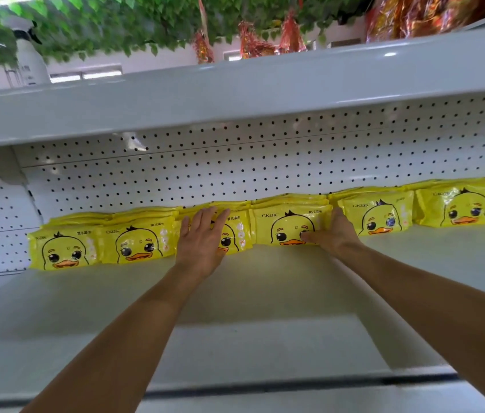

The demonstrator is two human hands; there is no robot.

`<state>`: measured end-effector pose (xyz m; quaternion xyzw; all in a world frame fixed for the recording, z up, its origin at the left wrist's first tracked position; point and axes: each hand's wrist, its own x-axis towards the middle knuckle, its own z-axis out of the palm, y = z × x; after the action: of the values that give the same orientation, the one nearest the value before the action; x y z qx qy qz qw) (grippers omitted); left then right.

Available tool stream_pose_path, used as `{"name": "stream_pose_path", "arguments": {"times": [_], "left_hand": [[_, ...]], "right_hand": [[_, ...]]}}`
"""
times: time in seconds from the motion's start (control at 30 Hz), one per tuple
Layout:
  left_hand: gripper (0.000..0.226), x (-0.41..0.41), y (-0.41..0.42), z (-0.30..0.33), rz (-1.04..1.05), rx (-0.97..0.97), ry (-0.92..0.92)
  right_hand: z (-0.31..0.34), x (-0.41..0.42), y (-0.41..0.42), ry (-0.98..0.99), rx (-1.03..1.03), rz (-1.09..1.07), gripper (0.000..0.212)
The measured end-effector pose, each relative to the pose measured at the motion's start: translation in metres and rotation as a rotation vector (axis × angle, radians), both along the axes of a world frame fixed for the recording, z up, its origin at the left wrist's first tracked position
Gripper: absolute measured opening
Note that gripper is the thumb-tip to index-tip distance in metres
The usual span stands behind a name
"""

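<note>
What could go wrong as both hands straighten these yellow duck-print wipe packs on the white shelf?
1. The left hand presses flat on one glossy yellow duck-print pack; the upright packs behind could slide or topple.
2. The right hand, thumb across the neighbouring duck-print pack, may shove it sideways and open a gap.

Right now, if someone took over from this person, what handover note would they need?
Left hand: flat, fingers straight, pressing the front of the third duck pack.
Right hand: at the right edge of the fourth duck pack, thumb across its front; fingers hidden, grip unclear.
Done: the row of packs, six across, stands facing out along the pegboard at the back of the shelf.
Left: probably squaring these two with their neighbours.
</note>
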<state>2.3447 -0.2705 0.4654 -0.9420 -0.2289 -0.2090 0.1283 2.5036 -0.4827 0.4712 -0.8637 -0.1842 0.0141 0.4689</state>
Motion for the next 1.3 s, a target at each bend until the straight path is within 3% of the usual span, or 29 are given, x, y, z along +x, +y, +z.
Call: {"name": "stream_pose_path", "arguments": {"times": [0.13, 0.27, 0.37, 0.53, 0.8, 0.97, 1.1, 1.17, 1.3], "left_hand": [[0.092, -0.009, -0.004, 0.010, -0.029, -0.083, -0.045], [0.071, -0.029, -0.019, 0.009, -0.091, -0.180, -0.173], [0.064, -0.040, -0.039, 0.004, -0.161, -0.232, -0.174], [0.067, -0.046, -0.081, -0.001, -0.217, -0.447, -0.028], [0.057, -0.037, -0.081, -0.011, -0.178, -0.743, -0.011], [0.040, -0.017, -0.080, -0.009, -0.205, -0.734, -0.072], [0.017, -0.005, -0.079, -0.001, -0.294, -0.752, -0.274], [0.014, 0.004, -0.080, 0.009, -0.330, -0.820, -0.390], [0.021, 0.021, -0.074, 0.021, -0.281, -1.039, -0.574]], "right_hand": [[-0.001, -0.013, -0.013, -0.112, -0.086, -0.077, 0.073], [-0.008, -0.040, -0.040, -0.194, -0.130, -0.064, 0.054], [-0.012, -0.062, -0.061, -0.215, -0.152, -0.056, 0.059], [-0.008, -0.085, -0.075, -0.147, -0.223, 0.020, 0.055], [-0.015, -0.089, -0.084, -0.082, -0.260, 0.051, 0.063], [-0.014, -0.072, -0.073, -0.091, -0.281, 0.132, 0.072], [-0.009, -0.053, -0.067, -0.117, -0.271, 0.226, 0.083], [-0.004, -0.042, -0.068, -0.219, -0.330, 0.247, 0.074], [0.013, -0.022, -0.063, -0.324, -0.180, 0.198, 0.019]]}}
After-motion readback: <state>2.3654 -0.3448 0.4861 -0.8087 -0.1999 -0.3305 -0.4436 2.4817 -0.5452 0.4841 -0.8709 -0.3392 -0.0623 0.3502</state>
